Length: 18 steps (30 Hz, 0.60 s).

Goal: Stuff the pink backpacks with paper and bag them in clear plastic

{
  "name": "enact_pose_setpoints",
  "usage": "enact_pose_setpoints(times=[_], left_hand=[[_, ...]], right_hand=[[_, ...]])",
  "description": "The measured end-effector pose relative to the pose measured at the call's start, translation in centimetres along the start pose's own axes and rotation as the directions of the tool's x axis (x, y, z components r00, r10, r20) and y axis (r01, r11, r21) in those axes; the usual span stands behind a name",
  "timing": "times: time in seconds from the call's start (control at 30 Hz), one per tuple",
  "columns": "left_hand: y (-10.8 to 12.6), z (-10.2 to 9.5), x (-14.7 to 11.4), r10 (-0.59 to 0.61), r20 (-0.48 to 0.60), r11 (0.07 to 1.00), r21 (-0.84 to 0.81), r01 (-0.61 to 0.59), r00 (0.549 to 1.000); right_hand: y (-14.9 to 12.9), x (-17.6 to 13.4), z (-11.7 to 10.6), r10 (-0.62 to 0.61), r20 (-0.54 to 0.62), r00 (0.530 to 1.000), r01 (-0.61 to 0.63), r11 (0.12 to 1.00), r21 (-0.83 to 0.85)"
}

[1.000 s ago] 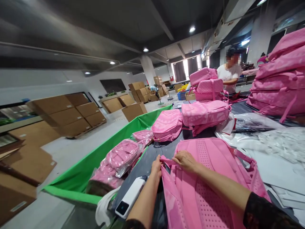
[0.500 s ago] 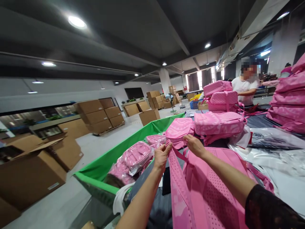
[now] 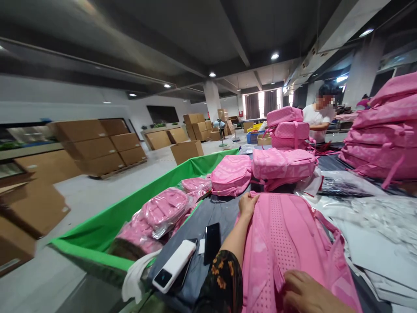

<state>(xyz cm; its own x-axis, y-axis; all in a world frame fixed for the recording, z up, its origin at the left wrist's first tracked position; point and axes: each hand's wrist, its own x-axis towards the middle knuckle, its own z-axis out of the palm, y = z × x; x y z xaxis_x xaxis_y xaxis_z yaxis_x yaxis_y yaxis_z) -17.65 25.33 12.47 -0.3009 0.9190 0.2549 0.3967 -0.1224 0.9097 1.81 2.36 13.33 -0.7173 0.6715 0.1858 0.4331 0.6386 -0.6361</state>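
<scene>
A pink backpack (image 3: 293, 217) lies in front of me, its dotted padded back panel facing up. My left hand (image 3: 248, 205) is closed on the top left corner of the backpack, thumb and fingers pinching the fabric there. Lower down, my right hand (image 3: 308, 290) is curled over the panel, its fingers closed at the edge of a dotted pink shoulder strap (image 3: 260, 261). The fingertips of that hand are partly hidden. Another strap (image 3: 335, 234) loops along the right side of the backpack.
Left of the grey tabletop (image 3: 185, 265) stands a green-rimmed bin (image 3: 97, 256) with plastic-wrapped pink bags (image 3: 166, 206). A white power bank (image 3: 174, 265) and a black phone (image 3: 212, 243) lie nearby. Beyond are more pink bags (image 3: 283, 163), clear plastic bags (image 3: 368, 213) and a co-worker (image 3: 317, 115).
Both hands were holding a raised strap near the backpack's top. The strap now lies down; my left hand grips the top corner, my right has moved down towards me. The view has turned slightly left-to-right.
</scene>
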Motion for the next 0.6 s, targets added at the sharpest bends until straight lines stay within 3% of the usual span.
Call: enact_pose_setpoints(times=[0.07,0.1,0.17,0.2,0.23,0.27,0.3,0.33,0.4,0.47,0.53,0.6], left_hand=[[-0.8,0.6,-0.4,0.013,0.012,0.994,0.108,-0.014,1.0],[-0.9,0.6,-0.5,0.023,0.025,0.988,0.153,-0.027,0.999],[-0.8,0.4,-0.5,0.045,0.047,0.972,0.227,-0.055,0.998],[-0.4,0.3,-0.6,0.057,0.047,0.965,0.253,-0.067,0.997],[0.0,0.2,-0.7,0.085,0.042,0.956,0.279,-0.093,0.996],[0.6,0.2,-0.9,0.135,0.042,0.941,0.306,-0.141,0.99],[1.2,0.3,-1.2,0.207,0.058,0.92,0.329,-0.214,0.977],[1.8,0.6,-1.6,0.291,0.103,0.888,0.34,-0.309,0.951],[3.1,1.7,-2.7,0.452,0.278,0.807,0.278,-0.521,0.848],[4.3,3.7,-3.8,0.567,0.475,0.737,0.074,-0.672,0.673],[5.3,6.3,-4.8,0.637,0.603,0.679,-0.144,-0.72,0.481],[6.0,8.8,-5.6,0.639,0.681,0.653,-0.236,-0.72,0.356]], right_hand=[[2.7,-1.9,-3.4,0.136,-0.187,0.973,-0.136,0.991,0.01],[4.4,-2.7,-5.4,0.263,-0.314,0.912,-0.262,0.964,0.047],[8.2,-4.0,-9.1,0.507,-0.526,0.682,-0.521,0.843,0.137],[10.1,-4.3,-10.5,0.625,-0.549,0.555,-0.626,0.748,0.22],[11.9,-4.4,-11.4,0.769,-0.481,0.421,-0.716,0.607,0.345],[13.5,-4.3,-11.8,0.866,-0.371,0.336,-0.738,0.487,0.467],[14.8,-4.0,-11.7,0.92,-0.252,0.299,-0.721,0.391,0.572],[15.7,-3.5,-11.4,0.936,-0.173,0.307,-0.672,0.342,0.657],[16.4,-2.4,-10.6,0.903,-0.214,0.373,-0.528,0.396,0.751],[15.6,-1.3,-10.4,0.829,-0.413,0.378,-0.411,0.55,0.727],[14.0,-0.6,-11.1,0.718,-0.572,0.397,-0.37,0.695,0.617],[11.9,-0.3,-11.9,0.566,-0.687,0.455,-0.389,0.821,0.419]])
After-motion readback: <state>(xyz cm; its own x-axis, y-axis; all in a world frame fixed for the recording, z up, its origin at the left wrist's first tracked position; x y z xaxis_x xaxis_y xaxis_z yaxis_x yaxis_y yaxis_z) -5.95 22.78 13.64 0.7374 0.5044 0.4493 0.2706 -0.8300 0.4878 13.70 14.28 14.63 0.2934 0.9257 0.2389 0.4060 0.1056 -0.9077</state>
